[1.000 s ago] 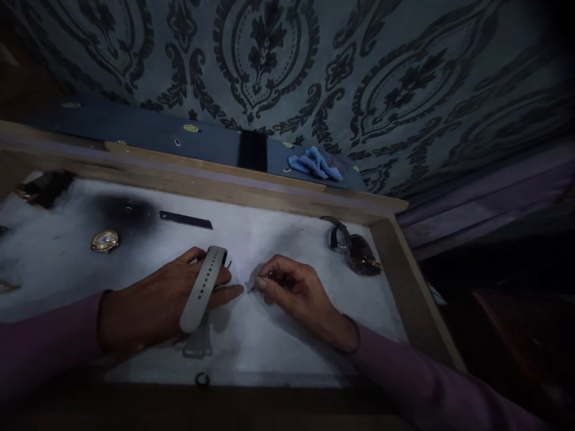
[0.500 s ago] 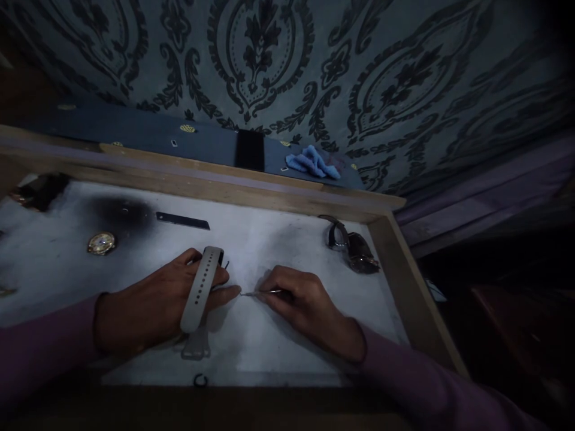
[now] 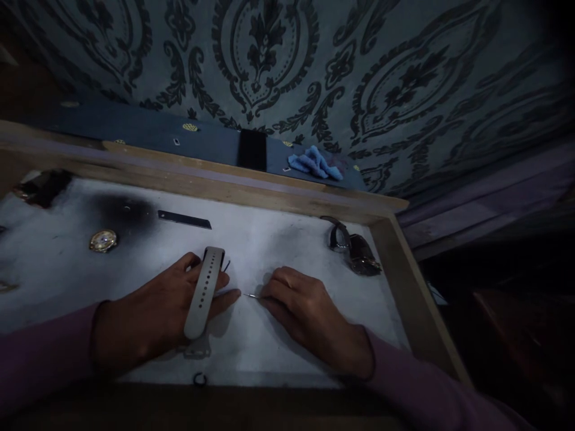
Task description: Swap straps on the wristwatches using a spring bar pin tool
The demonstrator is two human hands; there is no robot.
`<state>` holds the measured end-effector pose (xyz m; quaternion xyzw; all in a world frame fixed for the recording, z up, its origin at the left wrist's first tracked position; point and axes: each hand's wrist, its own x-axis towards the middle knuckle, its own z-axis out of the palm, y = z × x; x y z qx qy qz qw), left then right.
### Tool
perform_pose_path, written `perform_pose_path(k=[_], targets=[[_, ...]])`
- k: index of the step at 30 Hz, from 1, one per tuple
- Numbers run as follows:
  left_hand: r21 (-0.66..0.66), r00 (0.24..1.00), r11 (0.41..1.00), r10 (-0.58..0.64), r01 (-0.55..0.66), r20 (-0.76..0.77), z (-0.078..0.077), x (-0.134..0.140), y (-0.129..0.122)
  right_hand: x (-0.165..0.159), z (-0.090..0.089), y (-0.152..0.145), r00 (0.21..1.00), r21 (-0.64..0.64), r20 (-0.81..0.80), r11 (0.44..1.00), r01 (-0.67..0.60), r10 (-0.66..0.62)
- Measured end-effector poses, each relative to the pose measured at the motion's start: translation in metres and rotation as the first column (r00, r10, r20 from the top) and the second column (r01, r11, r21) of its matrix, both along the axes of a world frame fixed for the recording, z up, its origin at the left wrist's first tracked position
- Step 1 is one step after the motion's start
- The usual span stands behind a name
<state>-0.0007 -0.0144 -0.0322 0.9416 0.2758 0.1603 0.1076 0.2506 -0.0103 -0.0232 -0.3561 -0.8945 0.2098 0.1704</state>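
My left hand (image 3: 157, 308) is closed around a light grey watch strap (image 3: 204, 299) with a row of holes. The strap stands up across the fingers, and whatever is behind it is mostly hidden. A short, thin dark piece (image 3: 227, 265) sticks out beyond the fingers. In a pinch, my right hand (image 3: 309, 311) holds a thin pointed metal tool (image 3: 252, 296), its handle covered by the fingers. The tool's tip points left, just short of my left fingertip. Below the strap lies a pale loop-shaped piece (image 3: 196, 352), partly covered.
White lining covers the wooden tray (image 3: 399, 269). On it lie a dark cutter blade (image 3: 184, 219), a round gold watch (image 3: 103, 240), a dark-strapped watch (image 3: 338, 235), a dark brown object (image 3: 363, 254) and a small black ring (image 3: 200, 379). A blue cloth (image 3: 314, 163) rests beyond the rim.
My right hand has turned and moved slightly right and down. The tool's tip is a little further from my left fingertip. My left hand and the strap have barely shifted.
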Motion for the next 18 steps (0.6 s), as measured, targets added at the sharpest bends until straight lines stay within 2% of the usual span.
perform_pose_path(k=[4,7,14,18], targets=[[0.04,0.995,0.999,-0.01,0.014,-0.102,0.005,0.005,-0.005,0.0,0.001,-0.001,0.999,-0.012,0.003,0.999,-0.034,0.034],[0.043,0.993,0.999,-0.001,0.007,-0.12,0.008,0.009,-0.008,-0.001,0.001,-0.001,0.999,-0.011,0.008,0.999,-0.043,0.043],[0.037,0.991,0.999,0.042,-0.038,-0.125,-0.001,0.015,-0.018,-0.004,0.009,-0.004,0.996,0.05,0.055,0.996,-0.072,0.069],[0.044,0.986,0.997,0.063,-0.057,-0.153,-0.001,0.018,-0.02,-0.004,0.015,-0.006,0.994,0.048,0.103,0.998,-0.05,0.044]])
